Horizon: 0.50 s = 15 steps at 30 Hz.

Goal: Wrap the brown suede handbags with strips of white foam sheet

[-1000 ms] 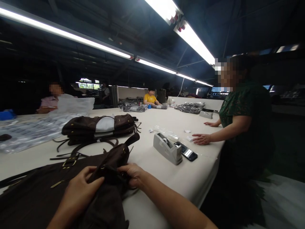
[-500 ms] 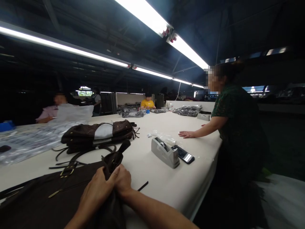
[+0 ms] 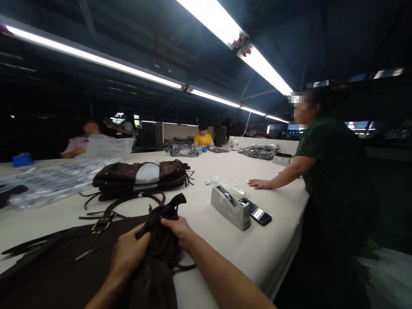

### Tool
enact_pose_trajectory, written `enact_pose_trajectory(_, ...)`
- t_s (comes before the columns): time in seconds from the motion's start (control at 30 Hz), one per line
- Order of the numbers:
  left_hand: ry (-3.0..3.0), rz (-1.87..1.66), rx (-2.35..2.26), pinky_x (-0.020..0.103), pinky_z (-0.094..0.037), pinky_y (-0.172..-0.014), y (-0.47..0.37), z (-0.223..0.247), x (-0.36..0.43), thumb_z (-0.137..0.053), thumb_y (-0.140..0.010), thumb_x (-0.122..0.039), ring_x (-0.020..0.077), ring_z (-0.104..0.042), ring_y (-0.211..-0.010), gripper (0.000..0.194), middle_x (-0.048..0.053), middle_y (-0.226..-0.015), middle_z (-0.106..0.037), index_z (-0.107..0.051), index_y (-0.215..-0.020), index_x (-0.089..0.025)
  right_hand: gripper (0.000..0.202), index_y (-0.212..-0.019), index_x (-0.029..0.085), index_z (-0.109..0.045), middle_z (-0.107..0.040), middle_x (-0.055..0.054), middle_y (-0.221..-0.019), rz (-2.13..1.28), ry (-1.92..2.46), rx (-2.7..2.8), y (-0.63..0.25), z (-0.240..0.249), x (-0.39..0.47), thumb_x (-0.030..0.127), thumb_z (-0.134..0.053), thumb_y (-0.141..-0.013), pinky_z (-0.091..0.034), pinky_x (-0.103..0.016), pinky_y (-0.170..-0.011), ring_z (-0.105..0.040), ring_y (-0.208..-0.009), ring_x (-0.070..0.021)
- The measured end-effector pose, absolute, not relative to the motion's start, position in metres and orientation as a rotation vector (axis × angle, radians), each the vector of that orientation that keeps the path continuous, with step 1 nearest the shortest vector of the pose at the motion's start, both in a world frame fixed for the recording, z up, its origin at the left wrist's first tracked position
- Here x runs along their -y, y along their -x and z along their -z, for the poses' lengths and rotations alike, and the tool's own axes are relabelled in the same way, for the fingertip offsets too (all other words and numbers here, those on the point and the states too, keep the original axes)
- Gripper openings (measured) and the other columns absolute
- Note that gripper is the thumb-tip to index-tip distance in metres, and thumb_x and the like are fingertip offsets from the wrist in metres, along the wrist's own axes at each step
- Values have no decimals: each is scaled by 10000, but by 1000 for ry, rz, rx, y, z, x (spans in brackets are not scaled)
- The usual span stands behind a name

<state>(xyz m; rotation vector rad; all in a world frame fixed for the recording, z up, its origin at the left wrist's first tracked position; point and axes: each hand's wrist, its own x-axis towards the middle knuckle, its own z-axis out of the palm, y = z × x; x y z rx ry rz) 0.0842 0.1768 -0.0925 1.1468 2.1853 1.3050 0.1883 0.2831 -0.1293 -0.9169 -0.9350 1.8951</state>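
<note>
The handbag point(image 3: 71, 257) is dark brown, its buckle point(image 3: 101, 225) gold-toned, the tape dispenser point(image 3: 230, 209) grey, a co-worker's top point(image 3: 318, 150) patterned green.

Near in the scene, my left hand point(image 3: 127, 253) and my right hand point(image 3: 180, 231) are bare, both with slender thumbs. My left forearm point(image 3: 107, 287) and right forearm point(image 3: 222, 270) are bare as well, down to where the near edge of the view cuts them off, each tapering toward the wrist. The right one shows at greater length; finer detail is too small to tell.
</note>
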Motion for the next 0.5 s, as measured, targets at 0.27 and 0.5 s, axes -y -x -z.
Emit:
enact_pose_trajectory(0.27,-1425,-843,-2610,348,-443,-773,-106,47,-155,-430,-900,-322,302,-633,-1005,428,58,-1007,-704,-583,-1300,-314,348,-906,135,-544,-621,-1,-674,-1842,875,983,-189,125,-282,37,-691,-606,-522,-249,-615,-611,-630,-146)
enact_pose_trajectory(0.5,-2002,-181,-2593,415,-501,-752,-150,82,-164,-216,-906,-84,310,-649,-928,521,154,-1146,-626,-394,-1395,-50,185,-735,159,-600,-640,-27,-762,-1362,1219,1441,-166,133,-296,163,-741,-616,-468,-252,-657,-625,-767,-183)
